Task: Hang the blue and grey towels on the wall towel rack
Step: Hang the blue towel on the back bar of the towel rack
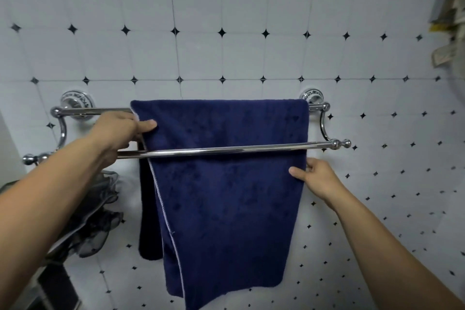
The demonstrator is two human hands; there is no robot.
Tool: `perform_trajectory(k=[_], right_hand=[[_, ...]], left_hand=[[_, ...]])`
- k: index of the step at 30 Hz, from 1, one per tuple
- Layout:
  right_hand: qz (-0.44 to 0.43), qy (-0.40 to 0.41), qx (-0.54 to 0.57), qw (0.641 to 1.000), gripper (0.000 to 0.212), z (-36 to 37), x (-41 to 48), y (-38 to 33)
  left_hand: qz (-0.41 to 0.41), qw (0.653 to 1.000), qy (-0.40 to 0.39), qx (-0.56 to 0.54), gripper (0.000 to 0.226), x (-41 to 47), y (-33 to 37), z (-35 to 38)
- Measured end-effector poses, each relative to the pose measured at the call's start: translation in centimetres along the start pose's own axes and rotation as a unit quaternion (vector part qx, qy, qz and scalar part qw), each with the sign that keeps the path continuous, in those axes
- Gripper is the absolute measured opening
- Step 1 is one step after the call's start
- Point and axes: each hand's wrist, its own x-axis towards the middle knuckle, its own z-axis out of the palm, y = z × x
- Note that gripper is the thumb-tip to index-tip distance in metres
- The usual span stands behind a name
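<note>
The blue towel [226, 184] hung draped over the rear bar of the chrome towel rack [226, 150] on the tiled wall [226, 53], falling behind the front bar with its longer front layer reaching low. The left hand [120, 128] pinched the towel's left edge above the front bar, thumb laid on the cloth, while the right hand [317, 176] pinched the right edge just below that bar. Dark grey fabric [98, 219] lay bunched under the left forearm.

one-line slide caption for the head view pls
Both hands, left hand and right hand, hold the edges of a blue towel draped over the rear bar.
</note>
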Motion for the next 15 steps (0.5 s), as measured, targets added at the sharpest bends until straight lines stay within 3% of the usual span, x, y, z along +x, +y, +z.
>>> perform_trajectory(k=[2, 3, 6, 7, 11, 15], right_hand=[[0.025, -0.009, -0.181, 0.983, 0.026, -1.6, -1.2, -1.5], [0.016, 0.033, -0.203, 0.979, 0.032, -2.7, -1.7, -2.8], [-0.089, 0.274, -0.205, 0.936, 0.027, -5.2, -1.9, -8.0], [-0.118, 0.304, -0.217, 0.92, 0.025, -5.2, -1.3, -9.7], [-0.187, 0.202, -0.368, 0.888, 0.026, -3.0, 1.9, -12.5], [-0.204, 0.207, -0.433, 0.853, 0.012, -3.4, 3.6, -13.8]], left_hand=[[-0.014, 0.999, 0.015, -0.05, 0.015, 0.1, 0.3, -0.6], [-0.016, 0.998, 0.016, -0.062, 0.016, 0.1, 0.4, -0.8], [0.004, 0.996, 0.043, -0.074, 0.033, 0.4, 0.5, -1.0], [0.011, 0.996, 0.059, -0.072, 0.034, 0.4, 0.6, -0.9], [0.05, 0.991, 0.104, -0.066, 0.038, 1.4, 1.7, -1.0], [0.061, 0.988, 0.136, -0.034, 0.038, 3.6, 3.2, -1.9]])
